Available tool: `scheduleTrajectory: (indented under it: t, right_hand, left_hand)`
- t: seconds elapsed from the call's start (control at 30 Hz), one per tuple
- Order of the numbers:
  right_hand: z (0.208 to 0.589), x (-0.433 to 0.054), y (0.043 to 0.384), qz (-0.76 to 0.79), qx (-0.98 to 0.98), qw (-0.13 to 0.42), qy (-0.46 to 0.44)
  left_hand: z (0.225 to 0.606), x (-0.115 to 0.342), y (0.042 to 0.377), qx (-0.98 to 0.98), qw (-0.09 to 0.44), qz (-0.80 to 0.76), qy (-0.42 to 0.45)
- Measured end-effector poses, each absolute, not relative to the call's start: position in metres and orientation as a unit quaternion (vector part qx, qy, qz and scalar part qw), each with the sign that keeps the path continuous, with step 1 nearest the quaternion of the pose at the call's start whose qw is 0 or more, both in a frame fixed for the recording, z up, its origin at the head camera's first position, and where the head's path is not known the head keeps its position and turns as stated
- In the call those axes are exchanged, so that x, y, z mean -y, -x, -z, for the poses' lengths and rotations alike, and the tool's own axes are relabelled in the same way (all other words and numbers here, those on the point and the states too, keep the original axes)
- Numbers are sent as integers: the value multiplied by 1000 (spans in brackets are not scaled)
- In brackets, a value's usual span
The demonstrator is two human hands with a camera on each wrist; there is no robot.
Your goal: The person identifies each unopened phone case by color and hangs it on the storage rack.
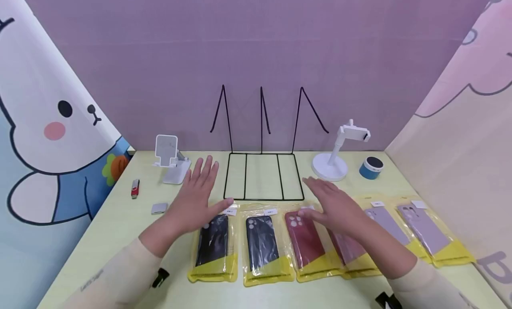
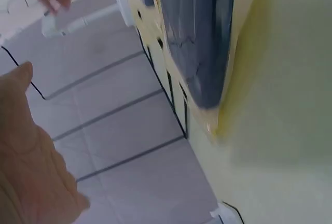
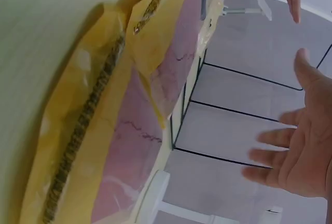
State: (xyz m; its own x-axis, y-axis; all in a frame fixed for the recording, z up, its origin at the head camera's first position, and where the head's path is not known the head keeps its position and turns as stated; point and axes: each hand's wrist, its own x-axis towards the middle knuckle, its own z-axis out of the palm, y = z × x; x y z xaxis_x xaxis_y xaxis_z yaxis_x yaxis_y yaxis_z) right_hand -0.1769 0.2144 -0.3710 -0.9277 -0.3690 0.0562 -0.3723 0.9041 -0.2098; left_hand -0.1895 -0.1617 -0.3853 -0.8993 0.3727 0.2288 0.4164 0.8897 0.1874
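My left hand (image 1: 194, 204) is spread with straight fingers above the top of the leftmost bagged black phone case (image 1: 214, 242), holding nothing. My right hand (image 1: 340, 209) also hovers with extended fingers, over the dark red phone case (image 1: 306, 242) and a pinkish one (image 1: 349, 249) it partly hides. Between the hands lies a second black phone case (image 1: 262, 244). Two lilac phone cases (image 1: 386, 224) (image 1: 424, 229) lie at the right, one partly behind my forearm. Each case sits in a clear bag with a yellow bottom. Both wrist views show the palms raised off the table.
Behind the bags stands a black wire rack (image 1: 264, 199) with upright hooks. A white phone stand (image 1: 176, 171) is at back left, a white round-based holder (image 1: 330, 166) and blue speaker (image 1: 371, 169) at back right. A red USB stick (image 1: 135, 189) and grey square (image 1: 159, 208) lie left.
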Motion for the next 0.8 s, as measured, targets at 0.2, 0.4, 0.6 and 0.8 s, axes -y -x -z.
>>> scheduleTrajectory:
  t: [0.2,0.4,0.6,0.8]
  right_hand:
    - [382,-212,197,-135,975,-77,-159]
    - [397,-209,216,-112,973,-131,-153]
    - [409,-204,227,-91,969,-158,-169]
    - [415,-202,235,-52,967,-125,-216]
  left_hand:
    - [385,167,232,964,16,148,222]
    - [398,167,270,954,-91,166,233]
    - [417,165,299,941,-176,164,240]
    - [430,171,314,938,-222,143,225]
